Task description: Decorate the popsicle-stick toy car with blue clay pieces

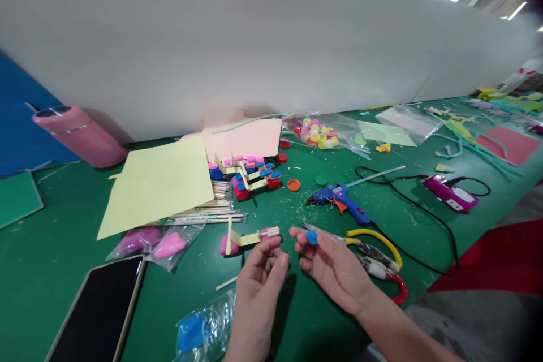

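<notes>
Between the thumb and fingers of my right hand (333,263) is a small piece of blue clay (311,237). My left hand (259,294) is beside it, loosely curled, the thumb apart from the fingertips, nothing visible in it. Just beyond my left fingers stands a small model car (246,239) with pink clay parts, a pale stick frame and short sticks on top. A clear bag with blue clay (193,332) lies beside my left wrist. Several finished-looking stick-and-clay cars (254,178), with red and blue wheels, stand farther back.
A blue glue gun (341,198) with a black cord lies right of centre, near yellow-handled pliers (377,243) and red-handled pliers (392,283). A phone (99,311), a yellow sheet (159,181), pink clay bags (155,243) and a pink bottle (82,136) occupy the left.
</notes>
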The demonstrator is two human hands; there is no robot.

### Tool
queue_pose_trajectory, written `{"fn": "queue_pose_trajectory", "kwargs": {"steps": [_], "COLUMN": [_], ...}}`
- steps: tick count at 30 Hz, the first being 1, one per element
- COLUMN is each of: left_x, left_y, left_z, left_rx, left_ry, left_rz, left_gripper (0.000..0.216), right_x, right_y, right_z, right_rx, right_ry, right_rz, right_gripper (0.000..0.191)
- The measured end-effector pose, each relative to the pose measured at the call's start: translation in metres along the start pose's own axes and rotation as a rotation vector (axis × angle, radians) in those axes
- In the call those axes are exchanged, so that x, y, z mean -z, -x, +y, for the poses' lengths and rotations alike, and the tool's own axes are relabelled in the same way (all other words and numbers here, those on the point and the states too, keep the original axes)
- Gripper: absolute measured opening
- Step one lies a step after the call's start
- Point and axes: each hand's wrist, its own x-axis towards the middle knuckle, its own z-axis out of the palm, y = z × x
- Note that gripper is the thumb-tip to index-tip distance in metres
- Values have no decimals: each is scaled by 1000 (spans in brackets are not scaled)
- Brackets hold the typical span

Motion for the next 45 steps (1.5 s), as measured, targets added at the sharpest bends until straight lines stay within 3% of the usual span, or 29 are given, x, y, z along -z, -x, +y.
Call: {"fn": "queue_pose_trajectory", "kwargs": {"steps": [3,7,12,19,25,28,31,35,39,45], "left_x": [-1,2,8,8,8,7,8,8,6,8], "left_y": [2,3,1,-1,1,1,-1,-2,-2,-3], "left_z": [-2,-10,-12,-10,-9,-5,-2,-4,-5,-7], "left_rx": [-88,-223,-281,-238,-239,-248,-201,29,146,130], "left_ry": [-51,-183,-361,-324,-314,-301,-264,-60,89,75], "left_rz": [16,5,-44,-59,-53,-45,-117,-230,-259,-229], "left_gripper": [36,46,51,50,50,38,9,28,24,22], "right_x": [-2,-8,-13,-10,-9,-7,-3,3,6,4], "right_y": [1,5,8,13,13,11,8,7,5,3], "right_z": [3,7,8,12,11,7,1,-4,-5,-8], "right_rx": [-141,-227,-192,-159,-121,16,317,610,707,736], "right_ry": [-197,-257,-195,-65,29,194,595,1016,1149,1218], "right_rz": [-35,-58,-72,-159,-128,-63,-27,-82,-143,-157], "right_gripper": [23,24,18,18,22,19,16,22,26,33]}}
